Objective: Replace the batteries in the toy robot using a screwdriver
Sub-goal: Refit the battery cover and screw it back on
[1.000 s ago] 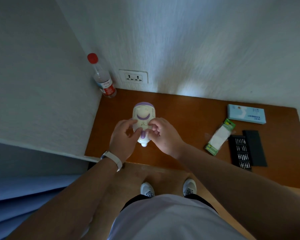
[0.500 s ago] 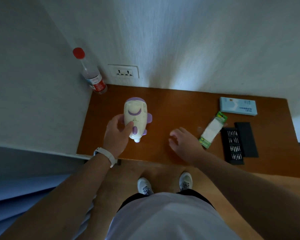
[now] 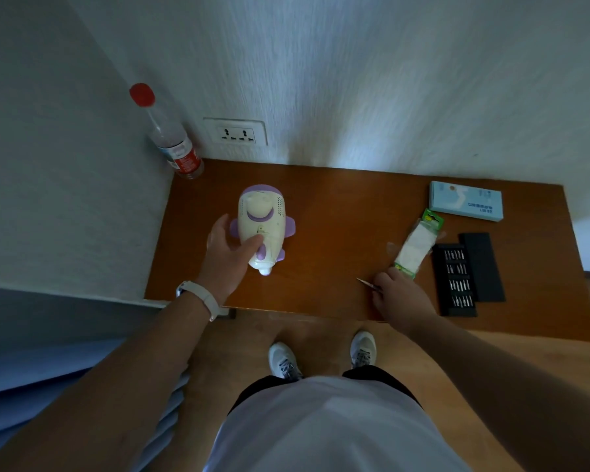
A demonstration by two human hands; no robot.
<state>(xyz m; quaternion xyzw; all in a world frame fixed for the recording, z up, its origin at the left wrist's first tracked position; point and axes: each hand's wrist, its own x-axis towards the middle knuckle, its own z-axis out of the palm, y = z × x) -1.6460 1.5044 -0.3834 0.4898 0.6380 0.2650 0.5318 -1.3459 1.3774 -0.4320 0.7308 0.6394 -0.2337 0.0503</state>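
Note:
The white and purple toy robot (image 3: 263, 223) lies on the brown table (image 3: 334, 226), left of the middle. My left hand (image 3: 227, 253) holds it from the left side, thumb laid across its body. My right hand (image 3: 397, 294) is near the table's front edge, to the right, and grips a thin screwdriver (image 3: 365, 282) whose tip points left. A battery pack (image 3: 418, 245) in clear wrapping with green ends lies just beyond my right hand.
A black bit case (image 3: 455, 279) with its lid (image 3: 482, 267) beside it lies at the right. A light blue box (image 3: 465, 201) sits at the back right. A red-capped bottle (image 3: 174, 144) stands in the back left corner next to a wall socket (image 3: 237, 132).
My right hand left the toy, moved right along the front of the table and took hold of the screwdriver. My left hand stayed on the toy.

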